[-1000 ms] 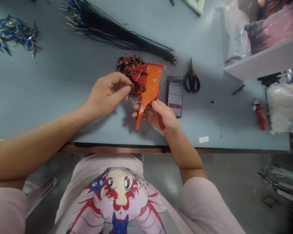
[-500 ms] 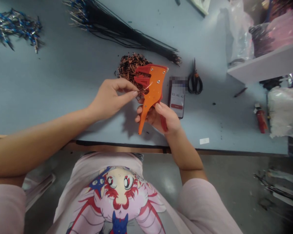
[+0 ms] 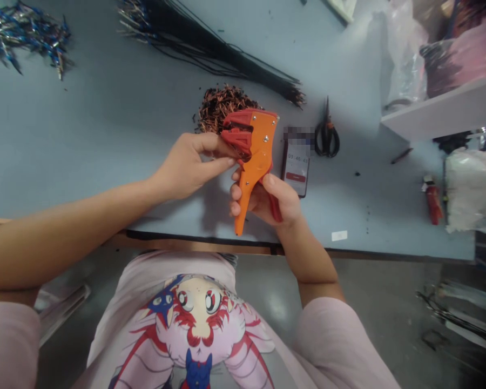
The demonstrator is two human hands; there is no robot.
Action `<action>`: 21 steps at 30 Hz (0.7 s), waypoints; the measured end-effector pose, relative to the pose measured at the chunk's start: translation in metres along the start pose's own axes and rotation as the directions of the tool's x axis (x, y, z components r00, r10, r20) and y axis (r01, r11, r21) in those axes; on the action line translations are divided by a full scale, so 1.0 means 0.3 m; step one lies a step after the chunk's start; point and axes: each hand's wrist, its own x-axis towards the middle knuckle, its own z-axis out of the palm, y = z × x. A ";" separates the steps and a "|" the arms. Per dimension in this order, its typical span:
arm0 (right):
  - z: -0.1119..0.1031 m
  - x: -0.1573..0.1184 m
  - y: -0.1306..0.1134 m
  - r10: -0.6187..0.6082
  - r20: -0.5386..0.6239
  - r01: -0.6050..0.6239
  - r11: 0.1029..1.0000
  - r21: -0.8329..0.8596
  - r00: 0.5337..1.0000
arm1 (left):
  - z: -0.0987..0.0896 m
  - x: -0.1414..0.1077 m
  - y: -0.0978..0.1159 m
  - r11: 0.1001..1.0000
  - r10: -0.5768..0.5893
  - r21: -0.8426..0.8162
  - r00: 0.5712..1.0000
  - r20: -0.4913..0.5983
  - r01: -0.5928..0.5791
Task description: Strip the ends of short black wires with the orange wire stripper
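My right hand point(image 3: 275, 199) is wrapped around the handles of an orange and red wire stripper point(image 3: 261, 143), held tilted above the table with its red jaws to the left. My left hand point(image 3: 198, 165) is beside the jaws, thumb and index finger pinched together on a thin wire, mostly hidden now behind the tool. The index fingertip goes out of sight behind the lower red jaw. Just behind the tool lies a heap of copper and black wire scraps point(image 3: 222, 102).
A long bundle of black wires point(image 3: 214, 51) lies across the back. Blue and silver terminal pieces point(image 3: 24, 35) are piled far left. To the right are a phone point(image 3: 295, 165), black-handled scissors point(image 3: 327, 138), a red tool point(image 3: 432, 200), and a white shelf point(image 3: 441, 97) holding plastic bags.
The wire stripper has shifted slightly right and toward me, its jaws now closer together. My left fingertips have slid behind the lower jaw, and the wire strand visible before is now hidden.
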 end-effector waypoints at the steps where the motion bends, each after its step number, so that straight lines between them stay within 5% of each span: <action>1: -0.002 0.000 0.003 0.005 0.010 -0.005 1.000 0.002 1.000 | 0.001 -0.002 0.001 1.000 -0.001 -0.006 1.000 0.001 0.001; 15: -0.014 0.009 0.036 -0.144 0.216 0.112 0.982 0.152 0.966 | 0.022 -0.015 -0.008 0.985 -0.037 -0.168 0.998 0.042 0.043; 21: -0.017 0.014 0.038 -0.141 0.213 0.108 0.981 0.159 0.967 | 0.025 -0.014 -0.011 0.983 -0.050 -0.173 0.998 0.040 0.057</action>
